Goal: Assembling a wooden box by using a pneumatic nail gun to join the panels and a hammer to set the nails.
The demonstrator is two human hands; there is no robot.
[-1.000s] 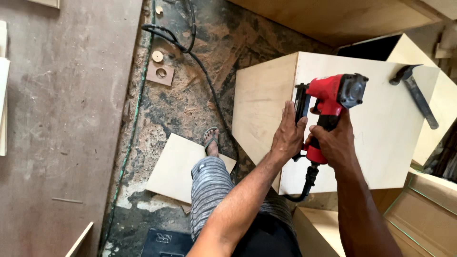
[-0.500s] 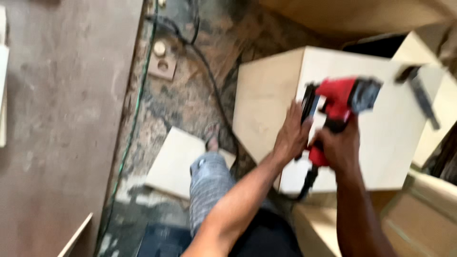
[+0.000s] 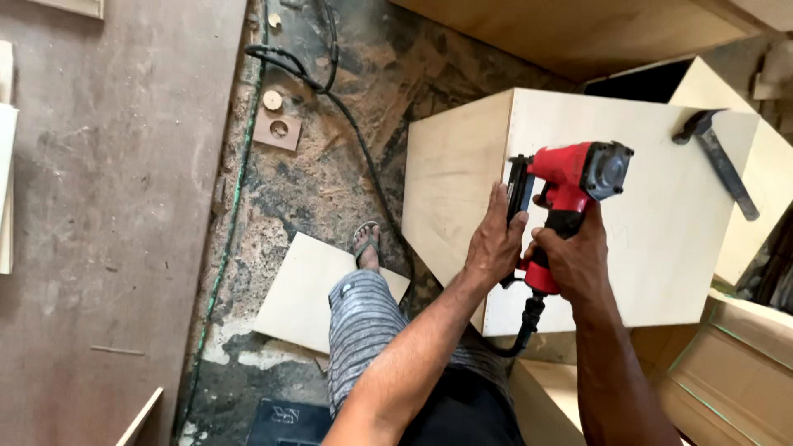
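Plywood box (image 3: 661,239), pale and square-edged, stands on the workshop floor (image 3: 330,173) in the head view, its broad top face turned up toward the camera and one side panel falling away to the left. A red nail gun (image 3: 570,198) sits upright on that top face close to the left edge, its black nose pressed to the wood near the corner seam and its dark round end cap pointing right. The right hand (image 3: 570,260) is wrapped tight around the gun's grip, fingers closed on it, with a black air hose (image 3: 524,326) dropping from the base of the handle. The left hand (image 3: 494,239) lies against the box edge just beside the gun's black magazine, fingers pressed together and pointing up along the seam, touching the wood. A hammer (image 3: 719,157) rests on the far right corner of the box top, well apart from both hands. Below, the person's striped trouser leg and sandalled foot (image 3: 366,244) stand on a loose pale square board (image 3: 310,289) lying flat on the floor. A black cable (image 3: 347,116) snakes over the sawdust beyond it, near a small wooden offcut (image 3: 278,129) with a round hole.
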